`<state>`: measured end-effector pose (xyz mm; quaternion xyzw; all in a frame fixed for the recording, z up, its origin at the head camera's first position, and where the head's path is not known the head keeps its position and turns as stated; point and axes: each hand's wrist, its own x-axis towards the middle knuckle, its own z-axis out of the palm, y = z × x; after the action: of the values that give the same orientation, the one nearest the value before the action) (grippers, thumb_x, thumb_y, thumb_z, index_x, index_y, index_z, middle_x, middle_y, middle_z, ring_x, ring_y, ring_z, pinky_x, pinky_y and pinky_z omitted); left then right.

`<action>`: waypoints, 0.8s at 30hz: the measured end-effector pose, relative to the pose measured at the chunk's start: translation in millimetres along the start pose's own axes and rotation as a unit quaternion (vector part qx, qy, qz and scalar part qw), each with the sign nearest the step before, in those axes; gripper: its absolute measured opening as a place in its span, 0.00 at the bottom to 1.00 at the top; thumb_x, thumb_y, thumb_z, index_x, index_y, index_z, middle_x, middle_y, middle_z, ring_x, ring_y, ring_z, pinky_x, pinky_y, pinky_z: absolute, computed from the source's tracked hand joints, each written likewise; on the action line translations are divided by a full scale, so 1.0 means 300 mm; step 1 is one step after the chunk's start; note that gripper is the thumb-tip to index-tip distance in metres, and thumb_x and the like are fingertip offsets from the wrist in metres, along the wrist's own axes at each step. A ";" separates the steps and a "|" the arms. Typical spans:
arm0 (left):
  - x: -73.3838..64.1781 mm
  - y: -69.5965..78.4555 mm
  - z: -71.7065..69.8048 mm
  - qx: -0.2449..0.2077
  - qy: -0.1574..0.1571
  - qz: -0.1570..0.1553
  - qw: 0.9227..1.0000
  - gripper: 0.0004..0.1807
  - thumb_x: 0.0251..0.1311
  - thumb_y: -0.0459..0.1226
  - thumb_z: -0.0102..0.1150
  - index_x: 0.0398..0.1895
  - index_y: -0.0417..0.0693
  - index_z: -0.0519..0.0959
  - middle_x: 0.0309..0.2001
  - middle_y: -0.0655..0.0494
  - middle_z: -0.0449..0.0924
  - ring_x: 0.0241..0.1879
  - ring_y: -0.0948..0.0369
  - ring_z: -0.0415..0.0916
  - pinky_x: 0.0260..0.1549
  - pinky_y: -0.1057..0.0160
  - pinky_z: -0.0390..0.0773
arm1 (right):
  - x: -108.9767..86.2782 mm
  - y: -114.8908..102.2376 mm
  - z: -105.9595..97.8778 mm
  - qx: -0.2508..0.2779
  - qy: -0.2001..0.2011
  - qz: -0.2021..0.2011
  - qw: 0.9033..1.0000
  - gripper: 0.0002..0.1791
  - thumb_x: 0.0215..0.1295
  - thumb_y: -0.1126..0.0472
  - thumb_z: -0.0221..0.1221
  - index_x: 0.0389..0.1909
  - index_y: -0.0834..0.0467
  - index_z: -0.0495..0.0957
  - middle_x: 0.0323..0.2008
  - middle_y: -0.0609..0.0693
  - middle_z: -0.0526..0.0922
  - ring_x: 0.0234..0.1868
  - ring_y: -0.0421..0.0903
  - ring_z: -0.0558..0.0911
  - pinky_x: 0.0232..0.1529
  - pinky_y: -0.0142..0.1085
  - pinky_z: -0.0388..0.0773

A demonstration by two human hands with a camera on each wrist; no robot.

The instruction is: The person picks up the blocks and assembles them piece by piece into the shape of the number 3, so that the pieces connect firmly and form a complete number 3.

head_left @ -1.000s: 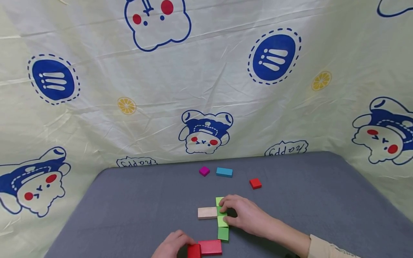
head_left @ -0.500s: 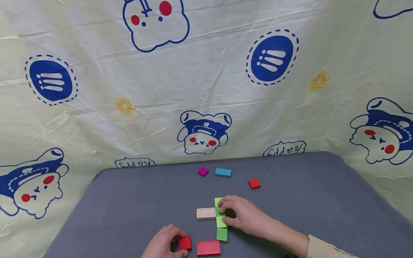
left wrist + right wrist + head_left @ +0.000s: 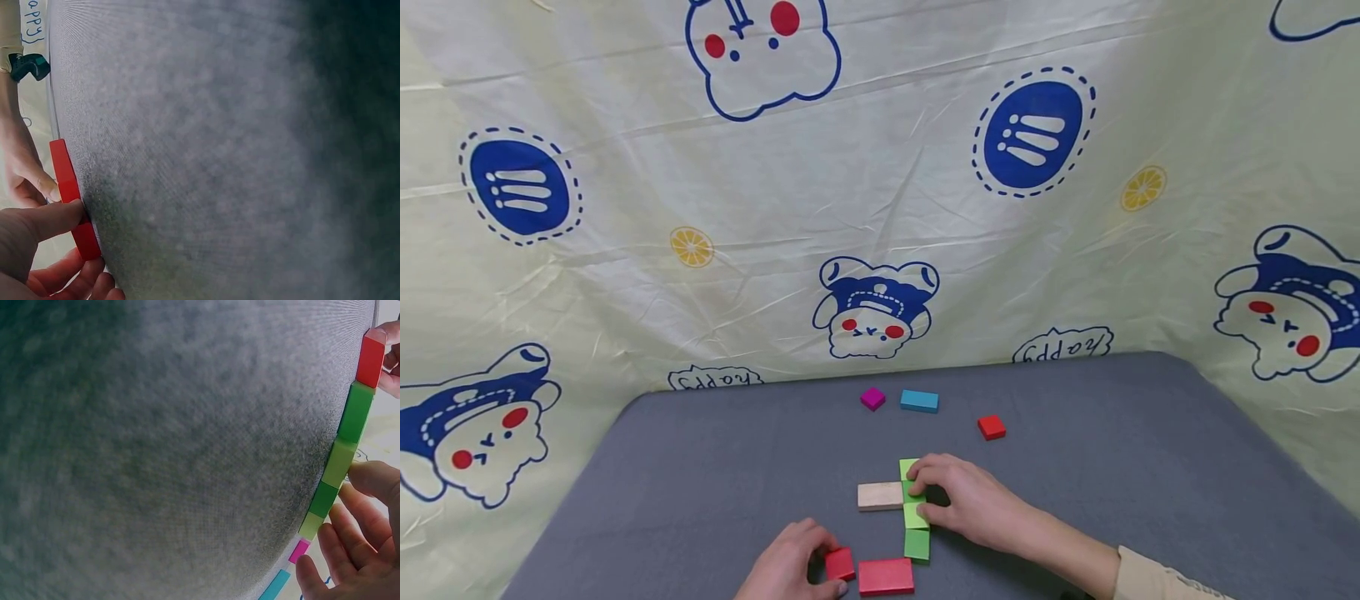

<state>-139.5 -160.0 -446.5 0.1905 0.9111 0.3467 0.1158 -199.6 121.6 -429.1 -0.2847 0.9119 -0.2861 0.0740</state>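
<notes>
One red block [image 3: 839, 564], pinched in the left grip [image 3: 790, 562], seems mid-placement, needing squaring to the slab [image 3: 886, 577] alongside; unclamped right grip [image 3: 964, 498] touches green blocks [image 3: 912, 520].

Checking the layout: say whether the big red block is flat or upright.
Flat: the big red block shows a broad top, thin side.

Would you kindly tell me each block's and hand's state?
Left hand, pinching near red block
Near red block, held
Right hand, touching green row
Green row, blocks roughly aligned
Large red block, flat
Wooden block, flat beside green row
Magenta block, untouched
Blue block, untouched
Far red block, untouched
</notes>
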 end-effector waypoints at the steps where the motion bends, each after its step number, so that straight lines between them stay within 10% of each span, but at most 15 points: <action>1: 0.000 0.001 0.000 0.000 -0.001 0.001 1.000 0.12 0.49 0.40 0.74 0.35 0.51 0.81 0.30 0.66 0.68 0.31 0.67 0.62 0.28 0.64 0.69 | 0.000 0.000 0.000 -0.001 0.001 -0.001 1.000 0.08 0.61 0.58 0.67 0.41 0.48 0.84 0.52 0.40 0.77 0.56 0.47 0.75 0.54 0.50 0.74; 24: 0.010 0.015 0.003 0.006 -0.015 -0.028 0.999 0.13 0.49 0.43 0.74 0.37 0.52 0.82 0.30 0.66 0.69 0.31 0.66 0.63 0.28 0.64 0.69 | -0.001 0.000 -0.001 0.001 -0.001 0.001 1.000 0.08 0.61 0.57 0.67 0.41 0.48 0.84 0.52 0.39 0.77 0.56 0.47 0.75 0.54 0.50 0.74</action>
<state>-140.6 -155.0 -444.4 0.1708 0.9162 0.3354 0.1376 -199.5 121.8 -428.9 -0.2840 0.9118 -0.2868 0.0759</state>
